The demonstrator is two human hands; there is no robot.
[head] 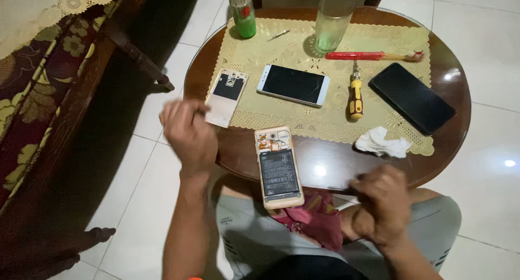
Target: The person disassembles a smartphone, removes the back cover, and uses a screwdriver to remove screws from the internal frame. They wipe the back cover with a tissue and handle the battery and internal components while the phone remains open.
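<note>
An opened phone lies back side up at the near edge of the round wooden table, its battery and circuit board showing. Its pale rear cover rests to the left on a yellow lace mat. My left hand hovers blurred at the table's left edge, just beside the cover, with its fingers curled; whether it holds something small is unclear. My right hand is a closed fist at the near right edge of the table, above my lap. A red cloth lies on my lap.
On the mat lie a white phone, a black phone, a yellow-handled screwdriver, a red toothbrush, a crumpled tissue, a drinking glass and a green bottle. A patterned sofa stands at left.
</note>
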